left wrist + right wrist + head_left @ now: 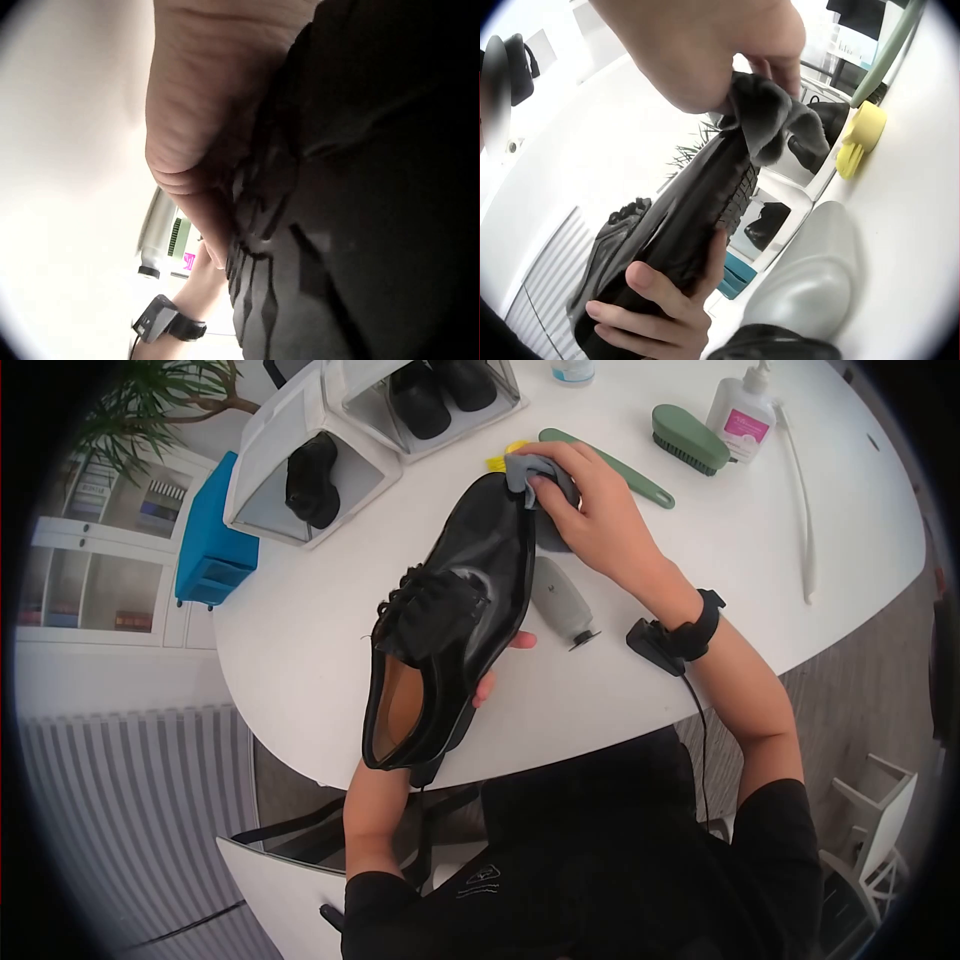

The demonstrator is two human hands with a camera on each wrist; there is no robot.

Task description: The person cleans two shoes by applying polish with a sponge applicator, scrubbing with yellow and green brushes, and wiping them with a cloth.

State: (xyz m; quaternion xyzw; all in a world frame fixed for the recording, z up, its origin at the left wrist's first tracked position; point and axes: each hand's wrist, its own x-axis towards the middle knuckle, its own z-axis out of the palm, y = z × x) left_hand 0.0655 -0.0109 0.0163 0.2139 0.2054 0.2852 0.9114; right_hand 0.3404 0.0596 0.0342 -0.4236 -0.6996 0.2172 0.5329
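A black lace-up dress shoe is held up over the white table, its toe pointing away from me and its tan lining showing at the heel. My left hand grips it from underneath, fingers curled round the sole. In the left wrist view that hand lies against the dark treaded sole. My right hand pinches a bunched grey cloth against the tip of the toe. Below the right hand, a grey tube with a black cap lies on the table.
Beyond the toe are a yellow item and a long green handle. A green brush, a pump bottle and a long white stick occupy the right. Clear-fronted boxes hold black shoes, beside a blue box.
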